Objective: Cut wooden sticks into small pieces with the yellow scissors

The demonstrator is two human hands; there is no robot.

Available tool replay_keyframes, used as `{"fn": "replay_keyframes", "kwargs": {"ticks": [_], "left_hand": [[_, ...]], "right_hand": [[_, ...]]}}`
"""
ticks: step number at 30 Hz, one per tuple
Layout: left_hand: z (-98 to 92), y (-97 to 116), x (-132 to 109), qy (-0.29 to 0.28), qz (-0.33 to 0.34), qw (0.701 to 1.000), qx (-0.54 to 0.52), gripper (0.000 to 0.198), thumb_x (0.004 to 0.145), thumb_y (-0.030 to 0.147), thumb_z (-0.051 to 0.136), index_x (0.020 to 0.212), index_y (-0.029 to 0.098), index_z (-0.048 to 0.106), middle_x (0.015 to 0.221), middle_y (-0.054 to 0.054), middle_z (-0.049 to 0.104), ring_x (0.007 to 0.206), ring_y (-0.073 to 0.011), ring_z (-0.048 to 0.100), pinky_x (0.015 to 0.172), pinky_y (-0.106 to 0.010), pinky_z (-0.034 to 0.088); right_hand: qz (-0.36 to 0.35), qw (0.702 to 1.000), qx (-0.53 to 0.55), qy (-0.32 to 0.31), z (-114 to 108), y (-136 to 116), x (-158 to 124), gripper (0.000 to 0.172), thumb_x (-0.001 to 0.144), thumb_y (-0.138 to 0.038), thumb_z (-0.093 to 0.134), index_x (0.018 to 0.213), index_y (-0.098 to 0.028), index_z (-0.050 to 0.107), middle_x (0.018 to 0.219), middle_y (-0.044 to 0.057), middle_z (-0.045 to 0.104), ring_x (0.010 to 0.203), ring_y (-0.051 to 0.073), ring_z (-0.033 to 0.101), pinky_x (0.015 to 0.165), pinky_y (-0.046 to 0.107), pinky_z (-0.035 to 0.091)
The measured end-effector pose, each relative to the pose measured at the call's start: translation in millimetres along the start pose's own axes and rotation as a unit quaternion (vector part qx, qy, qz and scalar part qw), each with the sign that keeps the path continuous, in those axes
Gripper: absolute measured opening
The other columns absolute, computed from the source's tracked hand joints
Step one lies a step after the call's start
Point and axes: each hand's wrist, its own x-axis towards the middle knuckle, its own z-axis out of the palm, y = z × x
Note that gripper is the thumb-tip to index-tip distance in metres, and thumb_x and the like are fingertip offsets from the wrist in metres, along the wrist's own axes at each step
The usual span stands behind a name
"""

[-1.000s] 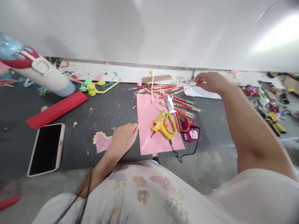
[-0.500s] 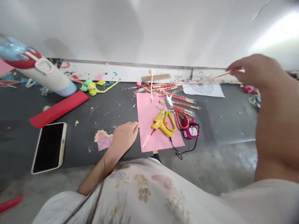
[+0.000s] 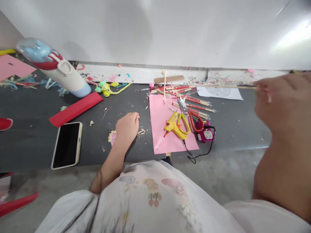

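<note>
My left hand (image 3: 127, 129) is closed over the table, with a tiny pale bit at its fingertips. Under that wrist lies a pink paper piece (image 3: 113, 138), edged with small beige bits and mostly hidden. Short pale fragments (image 3: 141, 131) are scattered to the right of the hand. Raised at the far right, my right hand (image 3: 279, 103) is blurred, its fingers closed on a thin beige strand (image 3: 228, 86). The strand stretches left, taut, toward the table's back; whether it is cord or stick is unclear.
On pink paper (image 3: 159, 129) lie a yellow glue gun (image 3: 173, 126) and scissors (image 3: 193, 119). Wrapped chopsticks (image 3: 196, 100) spread behind them. A purple power socket (image 3: 206, 134) sits right. Leftward are a phone (image 3: 66, 145), red strip (image 3: 76, 109) and bottle (image 3: 70, 77).
My right hand has moved right and lower, with the strand now nearly level. My left hand has lifted slightly away from the pink paper, exposing fragments beside it. The view has shifted left.
</note>
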Motion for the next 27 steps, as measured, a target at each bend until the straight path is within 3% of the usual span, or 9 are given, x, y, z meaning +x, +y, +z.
{"fn": "replay_keyframes", "kwargs": {"ticks": [2,6,10,13,18,23,27], "left_hand": [[3.1,-5,4,0.029,-0.013,0.999,-0.009,0.028,0.094,0.024,0.044,0.106,0.022,0.069,0.108,-0.006,0.074,0.092,-0.0223,0.068,0.072,-0.031,0.046],[5.8,-13,10,0.053,-0.041,0.997,-0.039,0.033,0.092,0.019,0.043,0.113,0.021,0.069,0.11,-0.008,0.073,0.098,-0.0251,0.068,0.082,-0.035,0.049],[1.6,-20,8,0.045,-0.041,0.997,-0.047,0.046,0.089,0.016,0.046,0.134,0.018,0.055,0.123,-0.012,0.068,0.105,-0.0279,0.066,0.085,-0.039,0.05],[-5.2,-24,-3,0.066,-0.025,0.997,-0.035,0.044,0.089,0.019,0.048,0.132,0.015,0.056,0.119,-0.014,0.068,0.102,-0.0285,0.065,0.082,-0.038,0.05],[-19.8,-19,-32,0.119,0.089,0.988,-0.05,0.029,0.094,0.023,0.047,0.115,0.019,0.065,0.109,-0.007,0.071,0.095,-0.0228,0.063,0.083,-0.035,0.048],[-22.8,-4,-54,0.08,0.253,0.963,-0.047,0.026,0.095,0.028,0.049,0.11,0.017,0.067,0.096,-0.007,0.071,0.091,-0.0223,0.056,0.08,-0.035,0.046],[-15.2,-2,-61,0.061,0.304,0.95,-0.042,0.023,0.096,0.03,0.05,0.1,0.016,0.068,0.092,-0.007,0.07,0.09,-0.0225,0.056,0.076,-0.036,0.043]], "right_hand": [[-0.094,0.995,-0.017,-0.01,-13,-35,-12,0.02,0.087,-0.024,0.057,0.088,-0.016,0.075,0.076,0.011,0.073,0.08,0.021,0.064,0.065,0.037,0.043],[-0.133,0.984,0.114,-0.027,-23,-94,-42,0.012,0.087,-0.019,0.059,0.094,-0.019,0.068,0.081,0.008,0.072,0.078,0.022,0.061,0.076,0.034,0.049],[-0.086,0.961,0.251,-0.076,-14,-137,-73,0.014,0.087,-0.014,0.056,0.098,-0.02,0.064,0.088,0.008,0.072,0.082,0.023,0.062,0.08,0.036,0.05],[-0.052,0.937,0.326,-0.112,-6,-164,-90,0.016,0.087,-0.014,0.058,0.101,-0.02,0.062,0.09,0.007,0.071,0.084,0.023,0.062,0.078,0.037,0.051],[-0.003,0.891,0.432,-0.14,-5,-201,-102,0.017,0.088,-0.013,0.057,0.102,-0.021,0.061,0.089,0.006,0.07,0.085,0.022,0.063,0.079,0.038,0.051],[0.004,0.864,0.484,-0.141,-10,-229,-105,0.014,0.088,-0.017,0.06,0.102,-0.022,0.062,0.089,0.006,0.07,0.084,0.021,0.063,0.077,0.037,0.052],[0.047,0.834,0.535,-0.127,-13,-245,-109,0.018,0.085,-0.018,0.065,0.102,-0.024,0.064,0.088,0.002,0.07,0.081,0.018,0.065,0.077,0.035,0.053]]}}
